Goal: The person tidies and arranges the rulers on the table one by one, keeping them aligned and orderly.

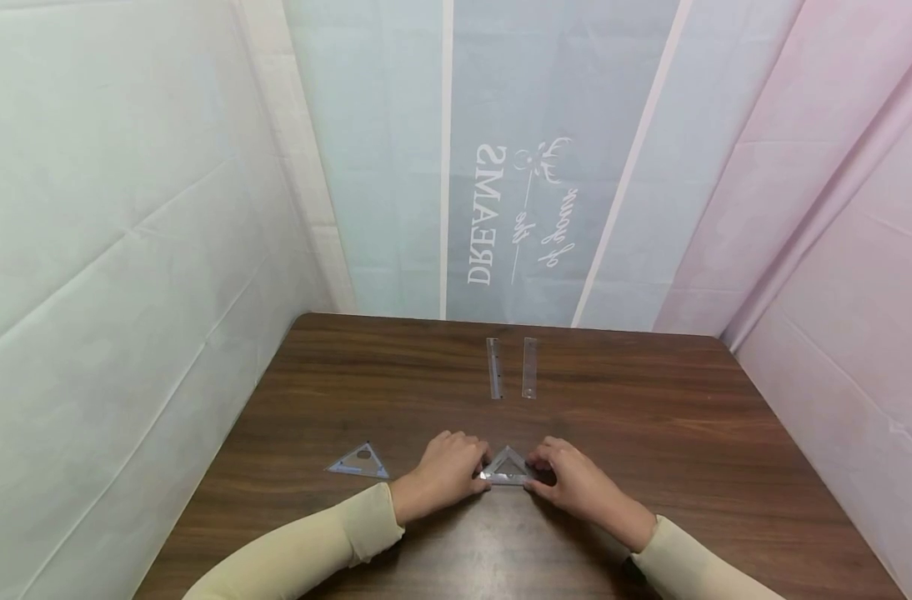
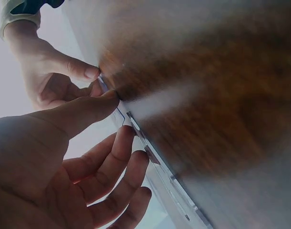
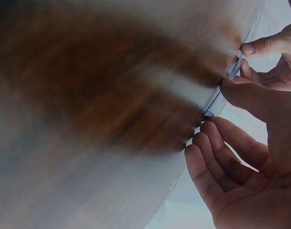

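A clear triangular set square (image 1: 507, 479) lies flat on the table between both hands, its apex pointing away from me. At its left corner, my left hand (image 1: 448, 471) holds it between thumb and fingers. The right hand (image 1: 583, 485) pinches the opposite corner the same way. Seen edge-on in the right wrist view, the set square (image 3: 213, 101) is a thin bluish strip at the fingertips. Beyond my left wrist lies a second clear set square (image 1: 348, 467) with a round hole in it.
Two short clear rulers, a left one (image 1: 495, 371) and a right one (image 1: 530, 371), lie side by side farther back on the brown wooden table (image 1: 636, 400). Cloth walls (image 1: 163, 233) stand along the table's left, back and right edges.
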### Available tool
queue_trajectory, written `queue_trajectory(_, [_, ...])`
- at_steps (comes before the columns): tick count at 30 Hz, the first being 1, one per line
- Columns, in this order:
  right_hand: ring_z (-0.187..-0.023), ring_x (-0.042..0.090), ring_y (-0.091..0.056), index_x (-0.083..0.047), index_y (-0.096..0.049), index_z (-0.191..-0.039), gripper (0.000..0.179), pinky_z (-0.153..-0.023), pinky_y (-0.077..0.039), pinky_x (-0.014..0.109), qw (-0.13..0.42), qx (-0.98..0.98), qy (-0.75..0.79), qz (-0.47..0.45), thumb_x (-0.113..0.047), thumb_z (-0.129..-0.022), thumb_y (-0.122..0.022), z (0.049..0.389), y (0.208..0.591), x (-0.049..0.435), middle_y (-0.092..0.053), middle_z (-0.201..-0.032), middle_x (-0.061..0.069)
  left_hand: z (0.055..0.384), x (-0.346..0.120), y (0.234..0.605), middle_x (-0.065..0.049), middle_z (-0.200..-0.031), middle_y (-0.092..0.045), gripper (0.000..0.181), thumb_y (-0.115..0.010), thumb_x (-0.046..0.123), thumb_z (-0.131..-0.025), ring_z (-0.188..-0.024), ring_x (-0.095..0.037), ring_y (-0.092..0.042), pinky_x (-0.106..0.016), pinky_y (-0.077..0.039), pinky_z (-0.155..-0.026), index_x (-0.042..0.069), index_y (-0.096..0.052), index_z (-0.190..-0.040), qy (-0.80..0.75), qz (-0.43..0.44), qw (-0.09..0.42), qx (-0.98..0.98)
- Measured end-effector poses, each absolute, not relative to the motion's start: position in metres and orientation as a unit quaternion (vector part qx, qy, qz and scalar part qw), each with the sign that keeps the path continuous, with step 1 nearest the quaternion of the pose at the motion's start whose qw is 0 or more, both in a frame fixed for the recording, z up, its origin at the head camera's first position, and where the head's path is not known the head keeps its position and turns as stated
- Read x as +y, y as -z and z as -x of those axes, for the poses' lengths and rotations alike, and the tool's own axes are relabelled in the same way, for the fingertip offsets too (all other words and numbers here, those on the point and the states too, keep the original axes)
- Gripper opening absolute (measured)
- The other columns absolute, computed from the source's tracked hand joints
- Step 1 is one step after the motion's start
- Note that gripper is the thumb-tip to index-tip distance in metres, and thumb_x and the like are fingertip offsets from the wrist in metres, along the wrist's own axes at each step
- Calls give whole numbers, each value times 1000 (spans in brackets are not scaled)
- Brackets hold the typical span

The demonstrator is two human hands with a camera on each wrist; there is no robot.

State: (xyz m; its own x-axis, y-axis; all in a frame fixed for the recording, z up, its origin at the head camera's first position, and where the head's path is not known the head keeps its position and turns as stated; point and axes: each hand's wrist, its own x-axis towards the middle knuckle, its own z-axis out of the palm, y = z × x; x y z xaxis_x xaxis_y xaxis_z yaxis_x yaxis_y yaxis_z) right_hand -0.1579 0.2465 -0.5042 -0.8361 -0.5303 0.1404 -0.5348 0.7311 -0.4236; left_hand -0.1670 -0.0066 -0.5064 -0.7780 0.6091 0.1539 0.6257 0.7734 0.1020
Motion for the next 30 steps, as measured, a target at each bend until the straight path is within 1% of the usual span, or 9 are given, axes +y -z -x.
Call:
queue_trajectory(3, [-84, 7, -57, -8, -76, -100, 24, -74, -54, 30, 8, -931, -225, -289, -17, -85, -93, 158, 505, 247, -61, -91, -7, 167, -7, 506, 16, -81, -64, 30, -91, 44, -85, -77, -5, -58, -24, -42, -68, 24, -76, -101, 79, 330, 55, -939])
queue_trajectory(10, [-88, 8, -59, -9, -76, -102, 25, -78, -56, 32, 17, -933, -214, -289, -18, -85, -93, 158, 510, 248, -62, -94, -7, 166, -8, 506, 16, -83, -66, 33, -92, 44, -84, -79, -5, -60, -24, -43, -70, 23, -77, -103, 82, 335, 58, -937])
queue_trajectory(18, [-86, 9, -59, -8, -75, -100, 26, -76, -55, 32, 35, -928, -216, -300, -17, -84, -94, 157, 515, 249, -61, -93, -6, 165, -8, 507, 15, -83, -67, 32, -92, 43, -84, -79, -6, -61, -23, -43, -69, 23, -77, -103, 84, 338, 63, -935])
queue_trajectory(25, [-87, 9, -62, -7, -76, -103, 27, -77, -56, 31, 30, -926, -237, -293, -22, -87, -92, 156, 518, 250, -64, -95, -6, 165, -9, 514, 15, -85, -69, 33, -92, 43, -85, -77, -3, -59, -21, -41, -68, 21, -78, -105, 105, 337, 61, -934])
queue_trajectory(30, [-88, 13, -65, -7, -76, -103, 25, -78, -58, 35, 52, -923, -242, -296, -21, -89, -91, 157, 518, 251, -66, -95, -4, 169, -10, 516, 14, -86, -69, 31, -90, 43, -87, -76, -3, -57, -22, -42, -68, 21, -79, -106, 115, 340, 74, -930])
